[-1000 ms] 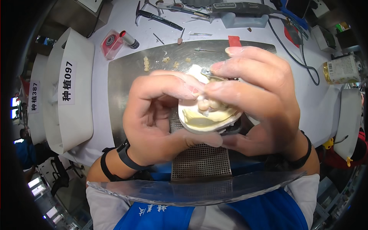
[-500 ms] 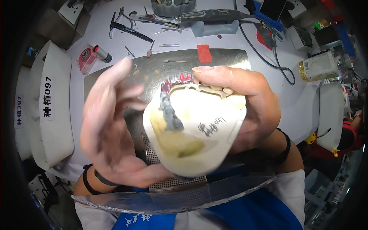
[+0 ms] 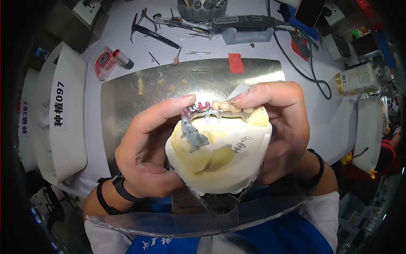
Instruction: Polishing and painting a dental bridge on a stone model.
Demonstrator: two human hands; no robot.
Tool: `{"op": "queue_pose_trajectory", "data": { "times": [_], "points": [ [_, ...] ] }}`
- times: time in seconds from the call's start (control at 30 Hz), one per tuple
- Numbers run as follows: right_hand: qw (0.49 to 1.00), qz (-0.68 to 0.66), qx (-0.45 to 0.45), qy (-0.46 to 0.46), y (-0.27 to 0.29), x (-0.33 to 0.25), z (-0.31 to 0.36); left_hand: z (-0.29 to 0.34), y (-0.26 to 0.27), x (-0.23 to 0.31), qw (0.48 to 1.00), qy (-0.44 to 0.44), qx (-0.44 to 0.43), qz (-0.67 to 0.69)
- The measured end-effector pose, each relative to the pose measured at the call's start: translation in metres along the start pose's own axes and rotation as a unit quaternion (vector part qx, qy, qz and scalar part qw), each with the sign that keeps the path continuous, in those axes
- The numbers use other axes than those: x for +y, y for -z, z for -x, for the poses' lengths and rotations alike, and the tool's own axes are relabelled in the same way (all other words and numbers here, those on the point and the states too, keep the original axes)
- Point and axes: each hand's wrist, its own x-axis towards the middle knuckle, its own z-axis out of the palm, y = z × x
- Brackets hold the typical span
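Gripping a pale dental model in both hands, above a metal plate on the white worktop.
Clasping one side with the left hand, fingers closed, a fingertip against the grey metal framework; clasping the other with the right hand, fingers closed too, a fingertip on tooth-coloured crowns. On the plate, small tooth-coloured pieces and a slim metal bit; over its far edge, a red square. Beyond, a grey handpiece on a cradle, and a clear-and-red box beside a red-ended tube. At left, white tubs; at right, a jar near a looping cable.
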Motion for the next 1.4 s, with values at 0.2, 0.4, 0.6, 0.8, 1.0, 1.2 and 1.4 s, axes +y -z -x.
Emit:
{"op": "queue_pose_trajectory", "data": {
  "times": [0.2, 0.4, 0.6, 0.8, 1.0, 1.2, 1.4],
  "points": [
    [0.999, -0.012, -0.024, -0.041, 0.003, -0.006, 0.002, -0.003, 0.000, 0.003, 1.000, -0.010, -0.019, -0.010],
    [0.996, -0.055, -0.005, -0.076, 0.003, -0.008, 0.003, -0.005, -0.001, 0.001, 0.999, -0.011, -0.009, -0.048],
    [0.997, -0.048, -0.029, -0.045, 0.005, -0.001, 0.006, -0.007, -0.006, -0.013, 0.990, -0.038, -0.029, 0.133],
    [0.989, 0.127, -0.060, 0.043, 0.011, 0.016, -0.004, -0.004, -0.008, -0.004, 0.958, 0.131, 0.004, 0.257],
    [0.910, 0.410, -0.066, -0.009, 0.059, 0.019, -0.033, -0.015, -0.004, -0.021, 0.992, 0.086, 0.046, -0.081],
    [0.845, 0.528, -0.010, -0.083, 0.082, 0.104, -0.059, -0.018, -0.017, -0.008, 0.970, 0.084, 0.042, -0.224],
    [0.873, 0.478, 0.057, 0.077, 0.060, 0.053, -0.065, -0.005, 0.010, -0.025, 0.972, 0.093, -0.066, -0.207]
  ]
}}
